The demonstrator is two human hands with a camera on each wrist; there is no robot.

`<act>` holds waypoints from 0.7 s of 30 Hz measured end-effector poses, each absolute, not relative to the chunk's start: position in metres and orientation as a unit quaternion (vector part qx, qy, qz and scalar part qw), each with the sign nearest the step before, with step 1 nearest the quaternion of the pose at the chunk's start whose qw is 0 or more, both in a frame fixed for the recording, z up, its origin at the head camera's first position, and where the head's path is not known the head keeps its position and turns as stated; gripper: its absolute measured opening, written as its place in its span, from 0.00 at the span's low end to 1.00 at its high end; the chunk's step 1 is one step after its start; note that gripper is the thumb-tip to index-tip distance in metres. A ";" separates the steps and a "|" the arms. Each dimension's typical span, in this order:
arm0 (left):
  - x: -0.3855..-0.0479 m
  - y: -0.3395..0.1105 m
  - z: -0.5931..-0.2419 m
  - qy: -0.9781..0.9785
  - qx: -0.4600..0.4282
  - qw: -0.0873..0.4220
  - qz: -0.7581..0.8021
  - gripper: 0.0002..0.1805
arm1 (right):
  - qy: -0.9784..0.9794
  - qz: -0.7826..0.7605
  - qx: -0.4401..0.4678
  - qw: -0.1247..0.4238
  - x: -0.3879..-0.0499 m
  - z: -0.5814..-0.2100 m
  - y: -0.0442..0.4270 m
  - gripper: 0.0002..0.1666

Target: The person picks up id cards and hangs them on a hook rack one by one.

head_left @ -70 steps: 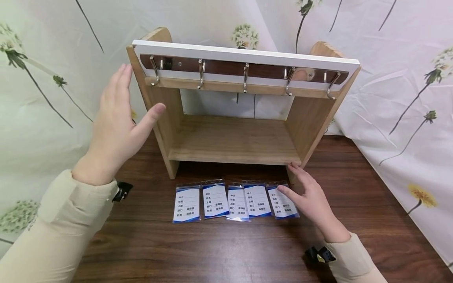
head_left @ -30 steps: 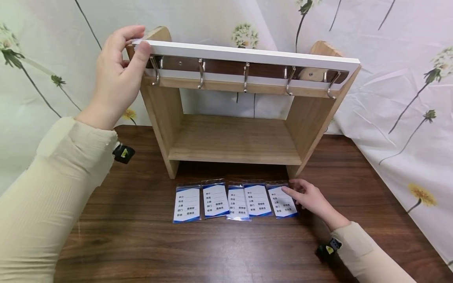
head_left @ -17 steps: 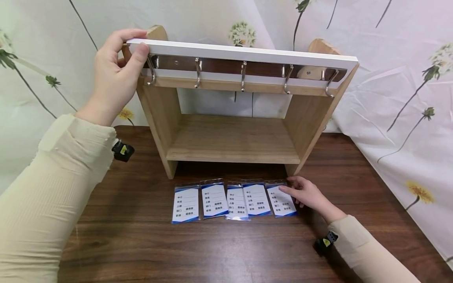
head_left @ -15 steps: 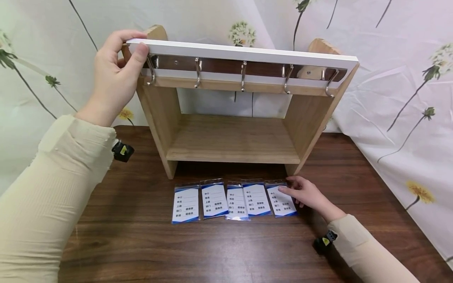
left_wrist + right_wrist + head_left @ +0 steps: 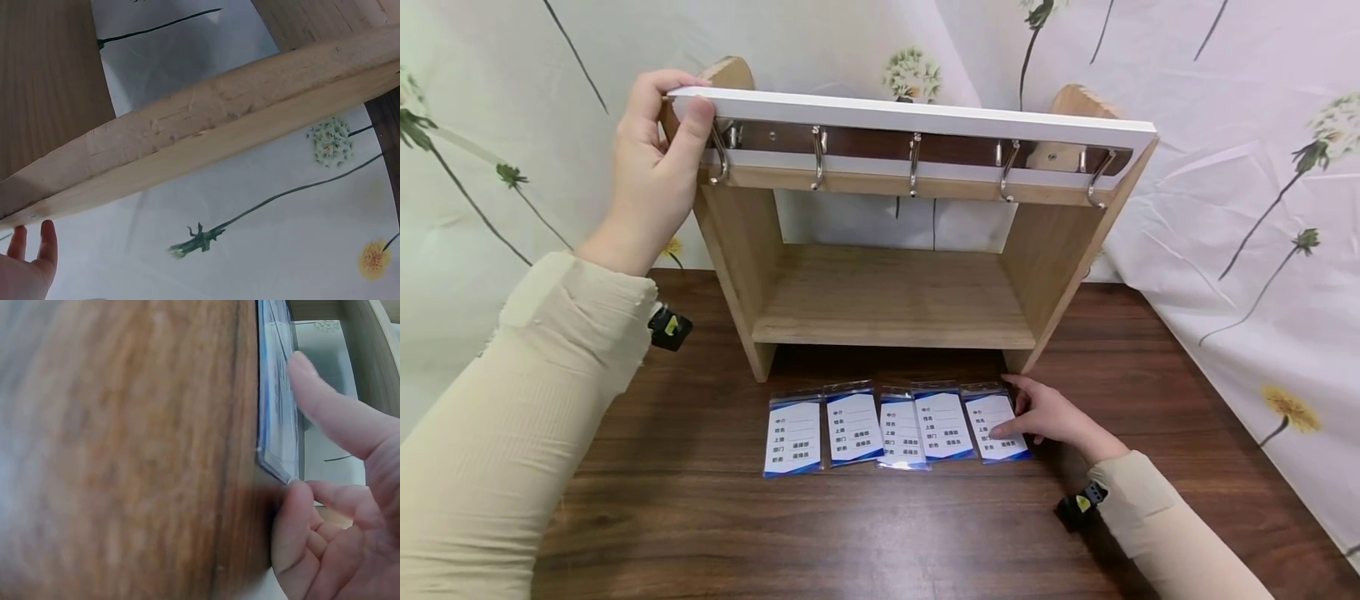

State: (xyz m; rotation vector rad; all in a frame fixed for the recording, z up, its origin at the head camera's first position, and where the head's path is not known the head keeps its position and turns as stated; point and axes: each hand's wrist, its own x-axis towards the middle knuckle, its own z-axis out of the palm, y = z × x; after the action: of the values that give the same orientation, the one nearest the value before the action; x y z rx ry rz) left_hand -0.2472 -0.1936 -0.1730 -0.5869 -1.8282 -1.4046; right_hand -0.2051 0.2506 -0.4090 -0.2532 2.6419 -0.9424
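A wooden shelf [image 5: 891, 296] stands on the table, a white board [image 5: 917, 108] with several metal hooks [image 5: 914, 167] across its front top. My left hand [image 5: 647, 179] grips the left upper corner, thumb on the white board, other fingers behind. In the left wrist view, two fingertips [image 5: 47, 234] touch the shelf's side panel [image 5: 187, 134]. My right hand [image 5: 1048, 412] is at the rightmost badge [image 5: 981, 408], which lies on the table. Its thumb is over the badge face, and its index finger reaches the upper right corner. In the right wrist view, another finger touches the badge's edge [image 5: 279, 394].
Several more plastic-sleeved badges lie in a row left of it, including the leftmost badge [image 5: 793, 433]; two middle ones overlap. The dark wooden table [image 5: 820, 533] extends in front. A flower-printed cloth [image 5: 1217, 167] hangs behind and on both sides.
My left hand rose from beside the shelf to grip its upper left corner. My right hand came down to the rightmost badge; its thumb has since slid lower across the face, away from the index finger.
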 end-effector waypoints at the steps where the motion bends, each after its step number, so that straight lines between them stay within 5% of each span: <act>1: -0.248 -0.194 -0.173 -0.710 -0.231 0.373 -0.550 0.09 | 0.926 -0.329 -0.090 0.164 -0.205 -0.409 0.250 0.60; 21: -0.250 -0.192 -0.174 -0.690 -0.255 0.386 -0.556 0.08 | 0.933 -0.323 -0.076 0.141 -0.199 -0.411 0.244 0.54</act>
State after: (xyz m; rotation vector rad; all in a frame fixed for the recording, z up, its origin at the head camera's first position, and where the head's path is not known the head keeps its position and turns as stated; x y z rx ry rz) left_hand -0.2502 -0.1922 -0.1738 -0.6482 -1.7571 -1.4165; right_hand -0.1992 0.2439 -0.4111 -0.2181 2.6930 -0.9340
